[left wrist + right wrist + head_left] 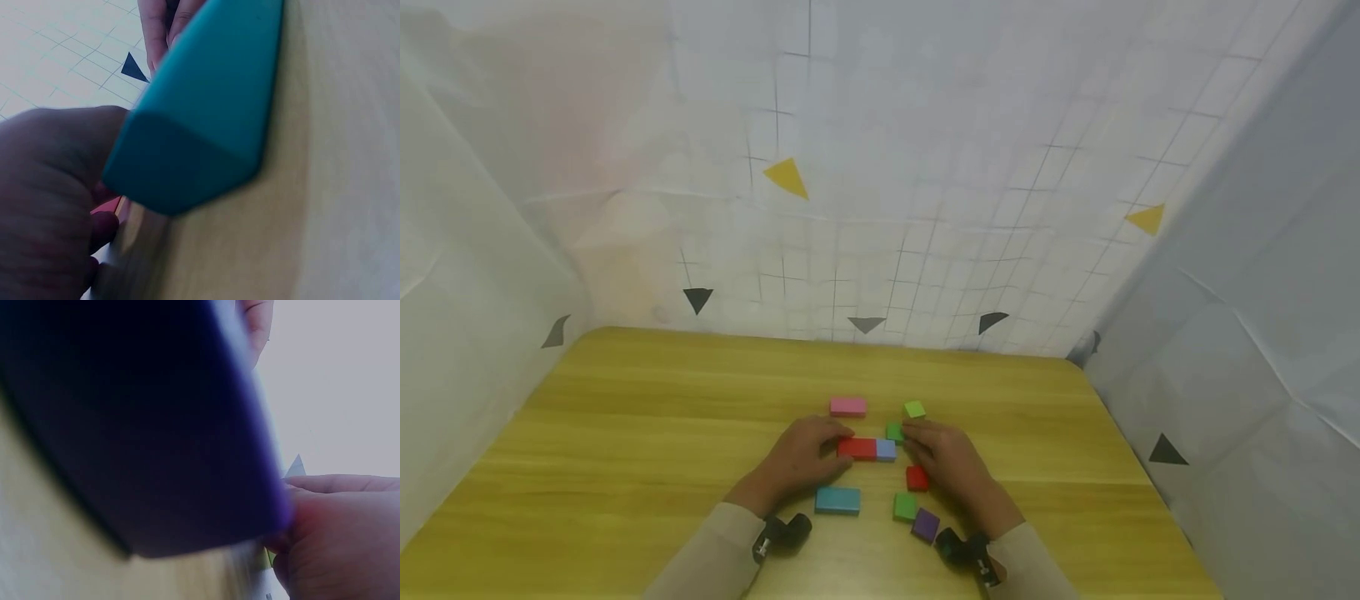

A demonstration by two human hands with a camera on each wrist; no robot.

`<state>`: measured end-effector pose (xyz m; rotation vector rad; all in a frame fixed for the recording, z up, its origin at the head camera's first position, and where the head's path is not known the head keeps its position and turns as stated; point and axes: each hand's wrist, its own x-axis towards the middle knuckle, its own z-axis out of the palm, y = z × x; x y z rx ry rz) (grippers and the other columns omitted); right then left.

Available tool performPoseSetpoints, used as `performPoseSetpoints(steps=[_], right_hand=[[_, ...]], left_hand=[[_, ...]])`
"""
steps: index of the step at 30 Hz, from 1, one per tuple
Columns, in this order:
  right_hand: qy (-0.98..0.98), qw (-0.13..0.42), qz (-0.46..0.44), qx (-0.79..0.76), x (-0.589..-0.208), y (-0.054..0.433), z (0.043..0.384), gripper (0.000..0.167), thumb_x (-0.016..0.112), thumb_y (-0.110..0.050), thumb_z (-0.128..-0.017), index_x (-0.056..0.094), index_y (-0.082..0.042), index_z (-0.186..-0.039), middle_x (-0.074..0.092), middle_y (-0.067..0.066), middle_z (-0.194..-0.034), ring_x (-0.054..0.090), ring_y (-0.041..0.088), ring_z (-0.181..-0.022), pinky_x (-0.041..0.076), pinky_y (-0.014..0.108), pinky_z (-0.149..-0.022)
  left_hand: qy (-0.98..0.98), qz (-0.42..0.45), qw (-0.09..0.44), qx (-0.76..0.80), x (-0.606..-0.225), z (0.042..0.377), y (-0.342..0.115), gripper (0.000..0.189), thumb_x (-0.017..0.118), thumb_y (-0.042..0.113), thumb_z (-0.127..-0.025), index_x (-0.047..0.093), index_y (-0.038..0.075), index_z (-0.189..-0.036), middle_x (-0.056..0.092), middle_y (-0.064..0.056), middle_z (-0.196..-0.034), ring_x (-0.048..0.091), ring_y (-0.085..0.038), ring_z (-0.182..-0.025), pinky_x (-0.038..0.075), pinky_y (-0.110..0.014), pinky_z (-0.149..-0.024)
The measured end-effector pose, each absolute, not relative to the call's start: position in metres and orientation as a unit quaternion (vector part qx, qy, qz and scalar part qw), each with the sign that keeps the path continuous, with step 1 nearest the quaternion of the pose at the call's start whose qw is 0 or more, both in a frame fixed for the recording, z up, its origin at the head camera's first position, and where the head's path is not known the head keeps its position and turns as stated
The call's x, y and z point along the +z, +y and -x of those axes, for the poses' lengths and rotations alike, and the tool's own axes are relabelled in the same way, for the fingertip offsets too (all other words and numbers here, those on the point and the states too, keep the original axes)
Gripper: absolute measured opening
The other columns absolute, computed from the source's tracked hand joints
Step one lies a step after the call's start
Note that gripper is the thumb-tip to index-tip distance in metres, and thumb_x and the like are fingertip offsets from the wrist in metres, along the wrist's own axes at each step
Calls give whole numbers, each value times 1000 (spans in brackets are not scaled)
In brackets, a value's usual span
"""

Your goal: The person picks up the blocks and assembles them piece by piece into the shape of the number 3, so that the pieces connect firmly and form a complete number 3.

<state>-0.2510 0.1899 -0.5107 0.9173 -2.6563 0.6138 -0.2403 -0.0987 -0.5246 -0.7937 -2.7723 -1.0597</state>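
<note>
In the head view, my left hand (805, 454) holds the left end of a long red block (857, 448), with thumb and fingers on its near and far sides. A light blue block (886, 450) sits against the red block's right end. My right hand (951, 458) is just right of these, its fingertips at a green block (894, 432) behind the light blue one; whether they touch it is hard to tell. A small red cube (917, 478) lies beside the right hand. Both wrist views show the hands partly, behind a teal block (200, 94) and a dark purple block (137, 437).
A pink block (847, 407) and a lime block (914, 409) lie farther back on the wooden table (662, 400). Nearer are the teal block, another green block (905, 507) and the purple block, close to the forearms. White sheeting (925, 167) walls the back and sides.
</note>
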Motion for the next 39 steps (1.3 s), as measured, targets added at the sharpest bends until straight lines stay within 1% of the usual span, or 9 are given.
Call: performPoseSetpoints(steps=[8, 15, 24, 28, 34, 39], right_hand=[[-917, 131, -311, 212, -513, 189, 252, 26, 71, -16, -93, 74, -16, -118, 70, -1, -124, 66, 19, -115, 53, 39, -97], [-916, 133, -312, 213, -517, 190, 255, 25, 69, -16, -94, 74, -17, -119, 69, -1, -125, 65, 18, -117, 52, 39, -98], [-917, 133, -312, 212, -517, 192, 255, 25, 69, -15, -94, 74, -18, -119, 69, -2, -126, 65, 17, -117, 52, 39, -98], [-917, 131, -313, 211, -517, 193, 255, 25, 69, -15, -94, 74, -18, -118, 69, -3, -126, 65, 17, -117, 53, 38, -98], [-917, 139, -307, 216, -516, 194, 255, 25, 70, -14, -93, 74, -19, -117, 69, -3, -125, 65, 17, -117, 53, 40, -97], [-912, 157, -308, 221, -511, 194, 254, 24, 69, -14, -94, 74, -19, -117, 70, -5, -123, 66, 16, -115, 54, 39, -96]], left_hand=[[-903, 255, 27, -344, -525, 240, -99, 39, 73, 38, -88, 68, 23, -124, 67, 11, -122, 58, -14, -119, 47, -40, -104], [-901, 263, 45, -343, -522, 239, -99, 39, 75, 34, -86, 69, 20, -122, 68, 7, -120, 60, -15, -117, 48, -40, -103], [-904, 246, 19, -350, -522, 239, -98, 38, 72, 38, -89, 69, 22, -124, 67, 9, -123, 57, -16, -122, 45, -42, -106], [-902, 246, 19, -354, -522, 239, -97, 38, 72, 37, -89, 69, 22, -124, 67, 9, -123, 57, -17, -123, 45, -43, -107], [-902, 255, 21, -347, -522, 241, -97, 39, 71, 36, -89, 68, 20, -125, 67, 6, -125, 56, -20, -125, 44, -44, -107], [-904, 252, 21, -346, -520, 241, -98, 39, 72, 35, -89, 69, 20, -124, 67, 6, -124, 56, -20, -125, 44, -43, -108]])
